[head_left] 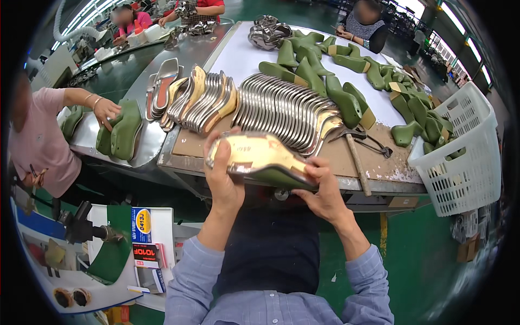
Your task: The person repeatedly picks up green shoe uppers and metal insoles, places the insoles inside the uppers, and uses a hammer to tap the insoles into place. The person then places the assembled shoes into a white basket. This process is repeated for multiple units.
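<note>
In front of my body I hold a green shoe last (273, 176) with its sole side up and a pale yellow insole (260, 151) lying on it. My left hand (225, 179) is wrapped round its left end, thumb across the insole's edge. My right hand (326, 189) grips the narrower right end between fingers and thumb. Just beyond, on the table, stands a long row of nested insoles (279, 111) with shiny edges. A second bunch of insoles (208, 100) stands to its left. A hammer (357, 165) and pincers (376, 143) lie right of my right hand.
Many green lasts (309, 57) cover the table's far side. A white slatted basket (460, 157) leans at the right edge. At left, a co-worker's hand (106, 112) touches green lasts (127, 130) on a metal bench. Small boxes (147, 254) lie on a white shelf at lower left.
</note>
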